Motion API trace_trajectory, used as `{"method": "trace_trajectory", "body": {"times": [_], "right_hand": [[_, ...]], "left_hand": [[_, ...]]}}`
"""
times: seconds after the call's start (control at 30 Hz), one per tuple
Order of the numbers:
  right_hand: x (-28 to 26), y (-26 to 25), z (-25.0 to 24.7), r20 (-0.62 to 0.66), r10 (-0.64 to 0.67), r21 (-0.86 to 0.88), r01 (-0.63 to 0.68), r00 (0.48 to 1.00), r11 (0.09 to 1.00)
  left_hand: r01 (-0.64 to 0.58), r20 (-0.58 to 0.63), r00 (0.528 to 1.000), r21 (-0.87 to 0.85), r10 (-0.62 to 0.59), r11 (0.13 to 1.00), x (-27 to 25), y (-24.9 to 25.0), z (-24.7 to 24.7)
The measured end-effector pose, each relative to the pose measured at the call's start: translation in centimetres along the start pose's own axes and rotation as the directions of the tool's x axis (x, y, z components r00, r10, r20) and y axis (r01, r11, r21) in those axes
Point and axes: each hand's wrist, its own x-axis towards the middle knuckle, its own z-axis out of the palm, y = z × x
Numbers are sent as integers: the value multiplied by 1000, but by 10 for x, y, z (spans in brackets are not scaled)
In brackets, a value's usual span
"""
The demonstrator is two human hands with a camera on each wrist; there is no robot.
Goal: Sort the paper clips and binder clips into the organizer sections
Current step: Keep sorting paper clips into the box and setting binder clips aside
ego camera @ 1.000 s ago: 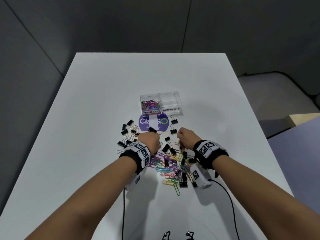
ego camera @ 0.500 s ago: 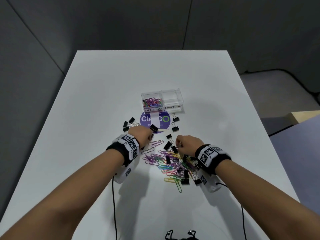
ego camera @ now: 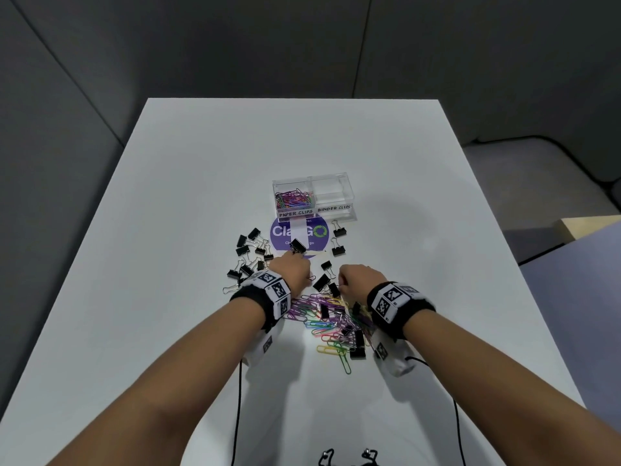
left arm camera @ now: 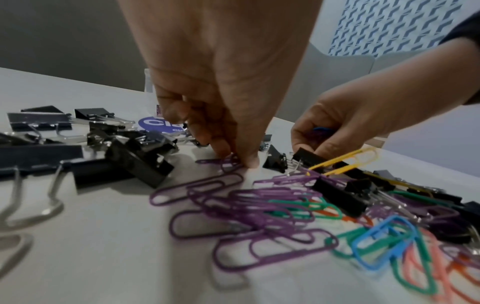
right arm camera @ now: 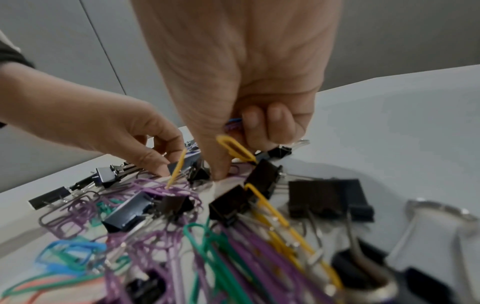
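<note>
The clear organizer point(ego camera: 349, 196) stands mid-table; its left section, marked PAPER CLIPS, holds coloured paper clips point(ego camera: 293, 200), while the section marked BINDER CLIPS looks empty. A mixed pile of paper clips point(ego camera: 331, 326) and black binder clips lies between my wrists. At the pile's far edge, my left hand point(left arm camera: 239, 160) pinches a purple paper clip point(left arm camera: 230, 163) against the table. My right hand point(right arm camera: 228, 160) holds blue and purple paper clips point(right arm camera: 233, 123) in its curled fingers, with a yellow paper clip point(right arm camera: 235, 147) by its thumb.
More black binder clips point(ego camera: 248, 255) are scattered left of my left hand, and two point(ego camera: 338, 242) lie right of a round purple sticker point(ego camera: 314, 235) in front of the organizer. Black cables point(ego camera: 237, 408) trail from both wrists toward me. The table ends close on the right.
My left hand swung out to the left, then came back to the far edge of the pile. My right hand drew slightly nearer and stays over the pile.
</note>
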Motion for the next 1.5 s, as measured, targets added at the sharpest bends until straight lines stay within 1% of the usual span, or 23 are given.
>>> {"method": "trace_trajectory", "body": {"times": [0.07,0.13,0.23,0.3,0.37,0.47,0.53,0.6,0.67,0.73,0.8,0.97,1.1,1.2,1.3,1.4,1.5], "right_hand": [[-1,-1,0,3,-15,-4,15,1000,1000],[-2,-2,-1,-21,-18,57,19,1000,998],[-5,-2,-10,-71,-7,178,20,997,984],[-8,-2,-17,-88,-19,237,40,996,971],[-13,-4,-24,-89,-38,258,60,995,964],[-17,-8,-27,-24,-62,279,67,998,958],[-18,-11,-24,9,-75,254,71,997,965],[-20,-14,-18,-16,-101,156,102,995,982],[-20,-16,-12,-46,-136,16,137,990,990],[-19,-18,-5,-34,-169,-128,164,985,978],[-16,-20,0,-12,-170,-199,165,985,966],[-11,-19,5,-36,-152,-164,144,988,976],[-13,-11,-2,-39,-151,-129,145,988,981],[-12,0,-15,-81,-91,-90,83,993,992],[-13,8,-21,-61,-36,-82,31,998,996],[-16,2,-17,-64,-76,-74,71,995,995],[-19,-12,-9,-32,-150,-92,146,988,985]], "left_hand": [[-36,-8,999,14,36,999,-1,-1,1],[-82,-23,996,10,82,997,-5,-1,1],[-129,-31,991,-118,126,985,-9,-5,-1],[-146,-63,989,-197,136,969,-11,-9,-6],[-136,-75,990,-254,121,958,-13,-16,-11],[-46,-29,999,-331,38,943,-16,-27,-13],[-3,7,1000,-315,5,949,-21,-33,-13],[2,37,999,-244,7,970,-26,-36,-10],[-31,49,998,-127,37,991,-31,-36,-5],[-71,64,995,-27,73,997,-34,-35,1],[-97,80,992,28,94,995,-35,-33,7],[-102,80,992,31,99,994,-31,-30,8],[-147,49,988,34,146,988,-32,-30,8],[-136,33,990,-23,137,990,-34,-31,7],[-92,47,994,-118,98,989,-33,-31,6],[-61,100,992,-170,79,984,-34,-28,3],[-83,115,988,-147,101,986,-38,-26,3]]}}
